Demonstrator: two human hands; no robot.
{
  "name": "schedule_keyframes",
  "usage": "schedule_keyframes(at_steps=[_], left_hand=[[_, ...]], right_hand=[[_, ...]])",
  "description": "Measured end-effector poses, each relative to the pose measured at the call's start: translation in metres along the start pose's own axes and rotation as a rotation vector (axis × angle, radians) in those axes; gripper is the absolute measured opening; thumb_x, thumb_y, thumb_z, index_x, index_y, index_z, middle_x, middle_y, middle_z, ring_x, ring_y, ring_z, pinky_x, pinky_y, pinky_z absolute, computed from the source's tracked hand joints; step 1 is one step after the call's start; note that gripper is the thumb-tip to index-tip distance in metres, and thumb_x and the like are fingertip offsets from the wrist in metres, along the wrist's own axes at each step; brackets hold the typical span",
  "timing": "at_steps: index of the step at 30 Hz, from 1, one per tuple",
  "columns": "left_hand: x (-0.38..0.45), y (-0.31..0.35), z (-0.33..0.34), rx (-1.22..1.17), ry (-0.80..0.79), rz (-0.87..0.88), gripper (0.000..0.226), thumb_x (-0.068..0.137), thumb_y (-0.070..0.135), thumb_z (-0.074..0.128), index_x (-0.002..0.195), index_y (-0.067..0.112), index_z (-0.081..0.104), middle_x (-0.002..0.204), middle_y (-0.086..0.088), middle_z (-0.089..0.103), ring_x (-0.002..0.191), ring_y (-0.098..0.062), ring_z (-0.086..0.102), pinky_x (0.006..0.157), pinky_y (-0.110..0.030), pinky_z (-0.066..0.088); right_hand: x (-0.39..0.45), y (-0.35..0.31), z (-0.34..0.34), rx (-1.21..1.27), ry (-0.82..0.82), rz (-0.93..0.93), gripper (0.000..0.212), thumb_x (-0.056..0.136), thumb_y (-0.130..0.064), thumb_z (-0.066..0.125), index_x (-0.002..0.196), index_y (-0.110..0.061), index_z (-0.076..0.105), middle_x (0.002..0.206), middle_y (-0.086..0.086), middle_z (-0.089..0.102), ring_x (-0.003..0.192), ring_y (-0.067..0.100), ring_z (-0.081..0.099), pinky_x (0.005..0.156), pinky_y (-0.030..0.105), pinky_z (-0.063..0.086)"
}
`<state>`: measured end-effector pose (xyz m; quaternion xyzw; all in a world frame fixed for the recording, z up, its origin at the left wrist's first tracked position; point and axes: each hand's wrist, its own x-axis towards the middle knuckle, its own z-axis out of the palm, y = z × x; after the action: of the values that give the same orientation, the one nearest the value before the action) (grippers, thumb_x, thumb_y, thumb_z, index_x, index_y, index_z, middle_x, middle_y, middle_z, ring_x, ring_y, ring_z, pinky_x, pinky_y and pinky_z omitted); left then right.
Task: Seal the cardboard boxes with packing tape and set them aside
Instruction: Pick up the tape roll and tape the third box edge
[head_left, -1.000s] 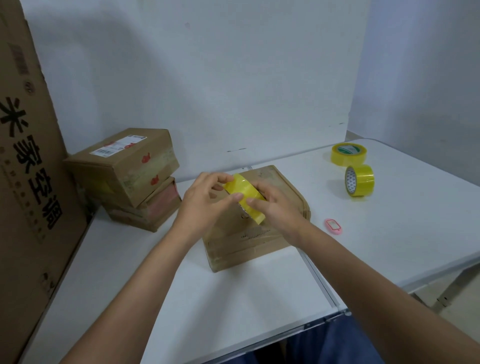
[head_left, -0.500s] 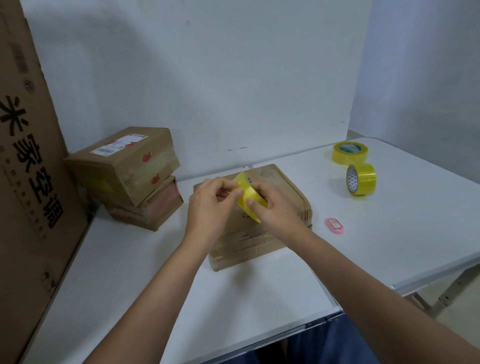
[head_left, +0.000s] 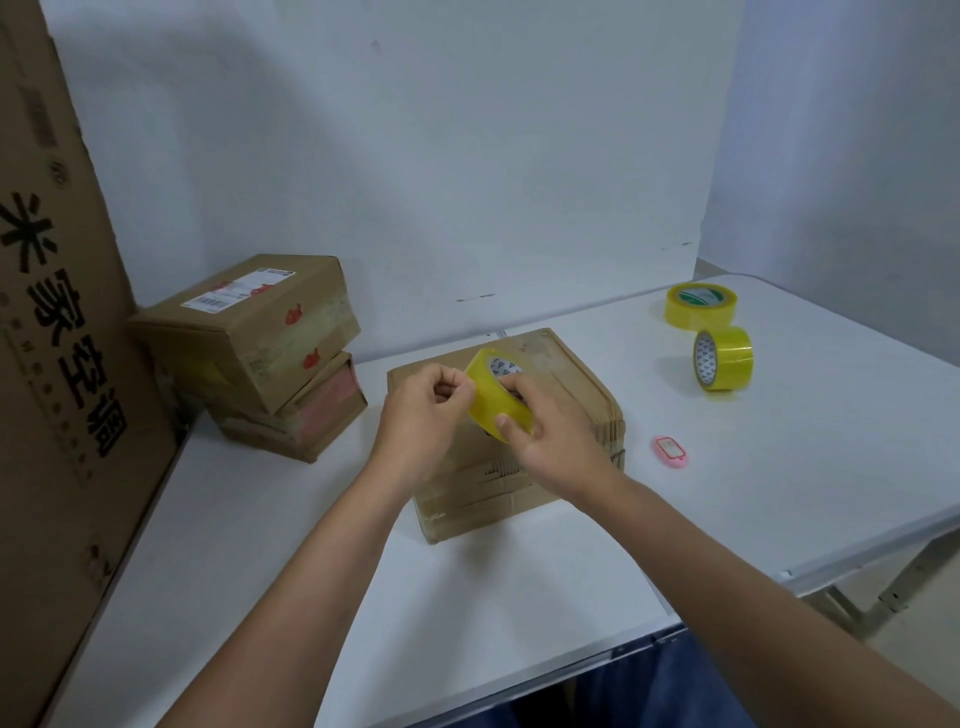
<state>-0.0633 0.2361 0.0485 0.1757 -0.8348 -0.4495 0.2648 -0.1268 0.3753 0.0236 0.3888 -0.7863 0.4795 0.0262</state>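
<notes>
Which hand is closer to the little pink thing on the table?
The right hand. It grips the yellow tape roll over the box, just left of the pink thing. The left hand pinches at the roll's far side, further away.

This looks like a small packing or shipping station, set up on a white folding table (head_left: 779, 467) against bare white partition walls (head_left: 467, 156). Left of the fingers (head_left: 457, 384), labelled cardboard parcels (head_left: 249, 332) sit stacked beside a tall printed carton (head_left: 52, 364). Right of the fingers, spare rolls of yellow packing tape (head_left: 723, 358) stand well apart from the hands.
</notes>
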Motion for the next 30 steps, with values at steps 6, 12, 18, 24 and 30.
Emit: schedule_keyframes(at_steps=[6,12,18,24,30], left_hand=[[-0.004,-0.007,-0.007,-0.009,-0.008,0.099,0.006,0.089,0.028,0.06,0.091,0.034,0.059,0.101,0.013,0.066,0.092,0.004,0.06,0.082,-0.018,0.046],[0.005,-0.013,-0.015,0.263,-0.111,0.206,0.056,0.096,0.018,0.058,0.145,0.038,0.041,0.107,-0.007,0.067,0.092,-0.013,0.062,0.075,-0.013,0.044],[0.002,-0.016,-0.02,0.726,0.005,0.61,0.084,0.084,-0.006,0.06,0.146,0.04,0.027,0.143,-0.005,0.052,0.116,-0.032,0.061,0.083,-0.046,0.056],[0.007,-0.019,-0.027,0.689,0.034,0.664,0.084,0.082,-0.011,0.06,0.144,0.037,0.031,0.139,-0.004,0.056,0.11,-0.032,0.065,0.074,-0.049,0.058],[0.007,-0.018,-0.029,0.553,0.054,0.727,0.071,0.08,-0.014,0.062,0.139,0.023,0.05,0.131,0.002,0.062,0.111,-0.02,0.065,0.075,-0.042,0.06]], right_hand=[[0.003,-0.003,-0.006,0.406,0.057,0.211,0.022,0.088,-0.019,0.057,0.109,-0.021,0.062,0.098,-0.008,0.064,0.091,0.01,0.059,0.078,0.026,0.044],[0.011,-0.011,-0.015,0.733,-0.059,0.302,0.04,0.078,-0.043,0.062,0.099,-0.009,0.067,0.097,0.006,0.069,0.094,0.022,0.064,0.089,0.042,0.047],[0.017,-0.019,-0.009,0.618,-0.174,0.44,0.062,0.058,-0.057,0.062,0.107,-0.021,0.068,0.114,0.008,0.067,0.108,0.028,0.06,0.099,0.049,0.044],[0.014,-0.026,-0.006,0.65,-0.172,0.405,0.061,0.058,-0.044,0.056,0.101,-0.001,0.058,0.1,0.016,0.055,0.095,0.033,0.049,0.09,0.051,0.041],[0.014,-0.028,-0.001,0.688,-0.149,0.363,0.034,0.054,-0.028,0.052,0.078,-0.005,0.06,0.081,0.006,0.05,0.08,0.024,0.045,0.075,0.04,0.035]])
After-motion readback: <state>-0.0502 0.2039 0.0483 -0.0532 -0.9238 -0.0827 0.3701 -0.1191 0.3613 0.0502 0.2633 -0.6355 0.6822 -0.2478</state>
